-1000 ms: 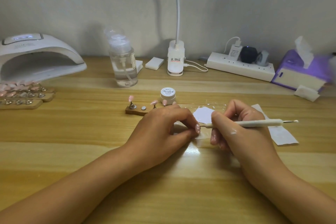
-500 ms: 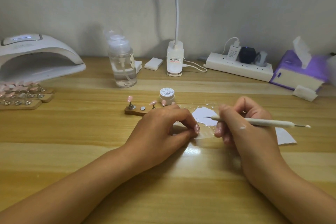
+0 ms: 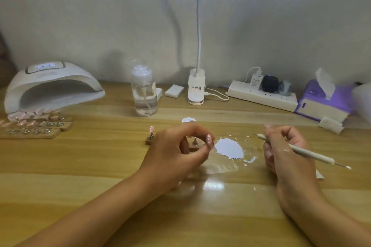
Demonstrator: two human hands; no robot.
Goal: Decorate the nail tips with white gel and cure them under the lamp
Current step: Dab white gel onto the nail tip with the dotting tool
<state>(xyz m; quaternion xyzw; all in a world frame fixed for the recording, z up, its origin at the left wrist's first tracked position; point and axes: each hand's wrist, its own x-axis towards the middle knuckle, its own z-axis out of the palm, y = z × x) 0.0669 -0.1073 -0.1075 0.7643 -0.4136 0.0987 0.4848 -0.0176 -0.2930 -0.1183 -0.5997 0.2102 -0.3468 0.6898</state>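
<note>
My left hand (image 3: 176, 152) is curled above the small wooden holder (image 3: 149, 141) and pinches a pink nail tip (image 3: 209, 139) with white dots between thumb and forefinger. A second pink tip (image 3: 151, 128) stands on the holder's left peg. Held apart to the right, my right hand (image 3: 285, 152) grips a white dotting tool (image 3: 301, 151), one point aimed up-left. A patch of white gel (image 3: 228, 148) lies on clear film between the hands. The gel jar (image 3: 188, 120) peeks out behind my left hand. The white curing lamp (image 3: 50, 86) sits far left, its display lit.
Wooden strips with several pink nail tips (image 3: 36, 124) lie before the lamp. At the back stand a clear pump bottle (image 3: 144, 94), a desk lamp base (image 3: 196, 88), a power strip (image 3: 261, 96) and a purple tissue box (image 3: 321, 100). A white pad (image 3: 330, 125) lies at right.
My right hand has drawn the tool away from the nail tip, off to the right. My left hand has moved back over the holder with the tip still pinched.
</note>
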